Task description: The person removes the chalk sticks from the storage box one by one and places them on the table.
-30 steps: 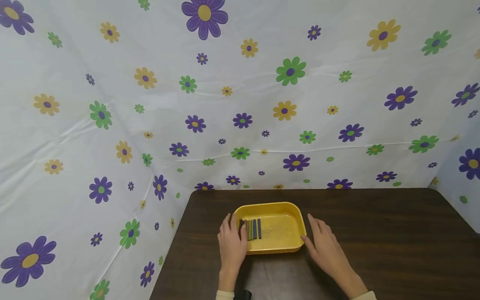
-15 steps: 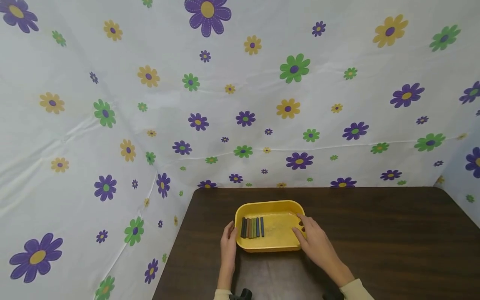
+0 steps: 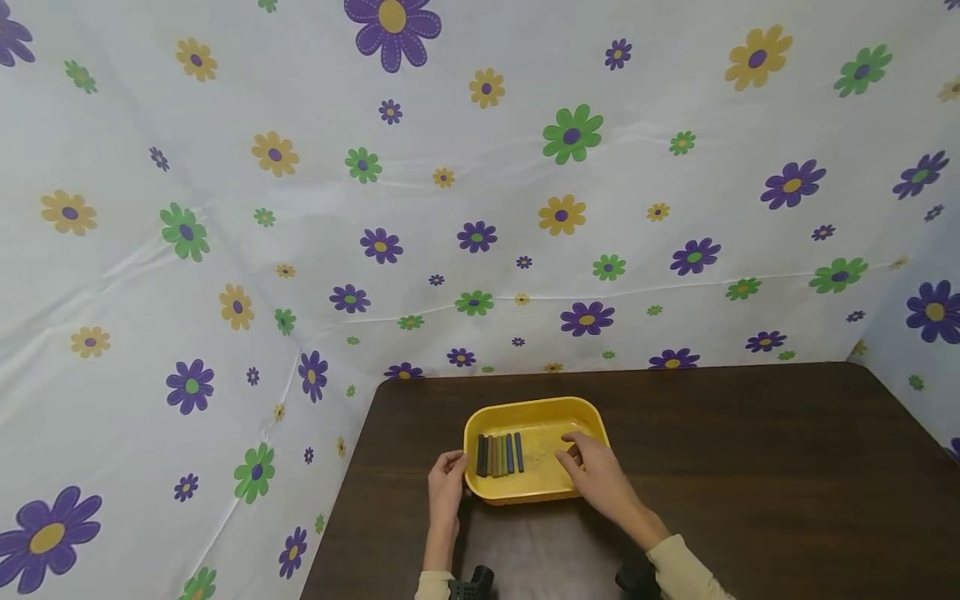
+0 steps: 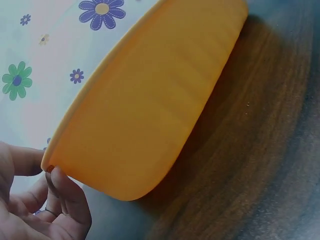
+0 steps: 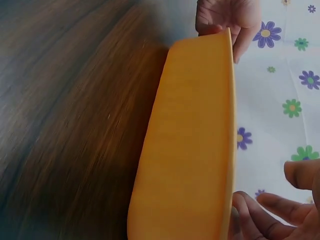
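Note:
A yellow plastic tray (image 3: 543,483) with rounded corners lies on the dark table. At its left end, inside, several crayon-like sticks (image 3: 508,456) stand side by side in a row, running from black through brown and green to blue. My left hand (image 3: 444,496) pinches the tray's left rim; in the left wrist view the thumb and fingertips of that hand (image 4: 55,205) meet at the rim's corner. Over the tray's right part reaches my right hand (image 3: 603,483), fingers bent loosely and thumb apart, with nothing seen between them. In the right wrist view its fingers (image 5: 270,215) are beside the rim.
The brown wood-grain table (image 3: 750,467) extends to the right and in front of the tray. A white cloth (image 3: 480,192) printed with flowers hangs behind the table and along its left side. Dark wrist devices (image 3: 476,582) sit by both sleeves.
My left hand has drawn back from over the sticks to the tray's left rim, uncovering the whole row. My right hand has moved left from outside the tray to above its right part.

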`<state>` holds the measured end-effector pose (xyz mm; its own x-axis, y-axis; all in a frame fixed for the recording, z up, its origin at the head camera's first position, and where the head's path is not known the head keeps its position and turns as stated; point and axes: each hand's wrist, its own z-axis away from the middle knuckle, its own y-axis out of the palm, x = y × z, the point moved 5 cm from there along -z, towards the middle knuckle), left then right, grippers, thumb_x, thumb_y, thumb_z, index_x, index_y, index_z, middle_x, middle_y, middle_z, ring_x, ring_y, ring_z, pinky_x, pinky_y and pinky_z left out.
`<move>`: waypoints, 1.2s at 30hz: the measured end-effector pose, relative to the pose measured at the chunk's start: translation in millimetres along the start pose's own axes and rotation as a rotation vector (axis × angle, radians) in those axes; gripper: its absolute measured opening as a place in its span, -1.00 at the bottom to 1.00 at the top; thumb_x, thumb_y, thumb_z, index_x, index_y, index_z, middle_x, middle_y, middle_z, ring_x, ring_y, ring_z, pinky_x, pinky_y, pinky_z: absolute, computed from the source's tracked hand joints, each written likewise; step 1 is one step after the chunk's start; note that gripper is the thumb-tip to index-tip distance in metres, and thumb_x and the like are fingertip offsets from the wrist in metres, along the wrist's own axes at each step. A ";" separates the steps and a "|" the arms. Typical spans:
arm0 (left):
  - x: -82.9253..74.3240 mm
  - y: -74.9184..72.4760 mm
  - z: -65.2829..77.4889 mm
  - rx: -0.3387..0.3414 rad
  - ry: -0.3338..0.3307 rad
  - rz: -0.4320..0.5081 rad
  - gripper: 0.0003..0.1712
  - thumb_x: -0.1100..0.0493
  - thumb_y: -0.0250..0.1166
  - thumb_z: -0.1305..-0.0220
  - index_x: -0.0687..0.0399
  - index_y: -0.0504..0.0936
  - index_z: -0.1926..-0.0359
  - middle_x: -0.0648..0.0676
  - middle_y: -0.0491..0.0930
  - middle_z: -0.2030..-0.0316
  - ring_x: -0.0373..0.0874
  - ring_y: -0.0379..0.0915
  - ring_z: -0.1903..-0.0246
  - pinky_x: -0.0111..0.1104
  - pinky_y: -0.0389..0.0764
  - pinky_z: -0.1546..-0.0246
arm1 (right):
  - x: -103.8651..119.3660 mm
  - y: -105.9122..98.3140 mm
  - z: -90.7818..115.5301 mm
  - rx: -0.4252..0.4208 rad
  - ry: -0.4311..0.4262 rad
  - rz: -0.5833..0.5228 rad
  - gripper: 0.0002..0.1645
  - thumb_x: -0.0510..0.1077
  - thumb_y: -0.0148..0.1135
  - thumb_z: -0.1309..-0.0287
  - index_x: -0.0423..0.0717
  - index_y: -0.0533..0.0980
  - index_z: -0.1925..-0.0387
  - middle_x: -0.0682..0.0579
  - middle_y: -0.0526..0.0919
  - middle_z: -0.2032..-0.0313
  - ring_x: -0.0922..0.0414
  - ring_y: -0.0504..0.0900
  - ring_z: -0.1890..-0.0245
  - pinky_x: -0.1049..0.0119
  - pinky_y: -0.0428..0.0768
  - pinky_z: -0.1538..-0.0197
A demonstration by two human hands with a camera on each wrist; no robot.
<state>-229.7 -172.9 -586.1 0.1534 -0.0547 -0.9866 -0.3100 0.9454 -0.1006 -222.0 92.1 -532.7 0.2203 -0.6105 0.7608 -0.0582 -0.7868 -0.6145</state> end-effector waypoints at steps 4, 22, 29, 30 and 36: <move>-2.4 -3.3 -2.4 0.019 -0.012 -0.004 -0.68 0.19 0.23 -0.50 0.41 0.58 -0.06 0.29 0.61 0.14 -0.13 0.46 0.43 -0.38 0.52 0.52 | 2.9 12.8 -10.2 0.001 0.016 -0.045 -0.74 -0.20 0.34 -0.36 -0.31 0.62 0.03 0.10 0.64 0.41 0.23 0.56 0.42 0.29 0.55 0.35; -7.3 -3.6 -3.2 0.022 -0.020 -0.056 -0.74 0.20 0.23 -0.48 0.31 0.60 -0.03 0.22 0.59 0.21 -0.09 0.50 0.44 -0.35 0.54 0.56 | -3.6 65.9 -43.9 0.172 0.174 -0.196 -0.67 -0.29 0.30 -0.32 -0.47 0.53 0.00 -0.11 0.69 0.37 0.09 0.61 0.52 0.23 0.57 0.43; -7.6 -5.8 -0.6 0.027 -0.025 -0.074 -0.72 0.18 0.23 -0.49 0.30 0.59 -0.05 0.23 0.58 0.20 -0.05 0.54 0.38 -0.34 0.58 0.55 | -9.2 82.5 -48.4 0.257 0.224 -0.212 -0.53 -0.31 0.34 -0.27 -0.51 0.44 -0.11 -0.08 0.63 0.46 0.13 0.52 0.58 0.26 0.51 0.47; -7.8 -5.8 -0.7 0.028 -0.026 -0.073 -0.72 0.17 0.23 -0.49 0.30 0.59 -0.05 0.24 0.59 0.20 -0.05 0.54 0.38 -0.34 0.58 0.55 | -9.0 84.5 -50.0 0.265 0.221 -0.211 -0.50 -0.32 0.35 -0.25 -0.52 0.42 -0.13 -0.07 0.61 0.50 0.13 0.50 0.61 0.26 0.49 0.49; -8.7 -4.5 -2.4 0.049 -0.020 -0.066 -0.72 0.18 0.23 -0.50 0.32 0.58 -0.06 0.30 0.58 0.18 0.00 0.56 0.36 -0.37 0.58 0.57 | -6.5 94.5 -64.2 0.307 0.195 -0.113 -0.29 -0.33 0.43 -0.17 -0.56 0.32 -0.25 -0.18 0.63 0.38 0.07 0.51 0.51 0.14 0.57 0.31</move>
<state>-231.9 -177.5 -577.3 0.1906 -0.1119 -0.9753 -0.2523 0.9545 -0.1589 -291.5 15.8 -582.3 0.0173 -0.5505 0.8346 0.2567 -0.8043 -0.5358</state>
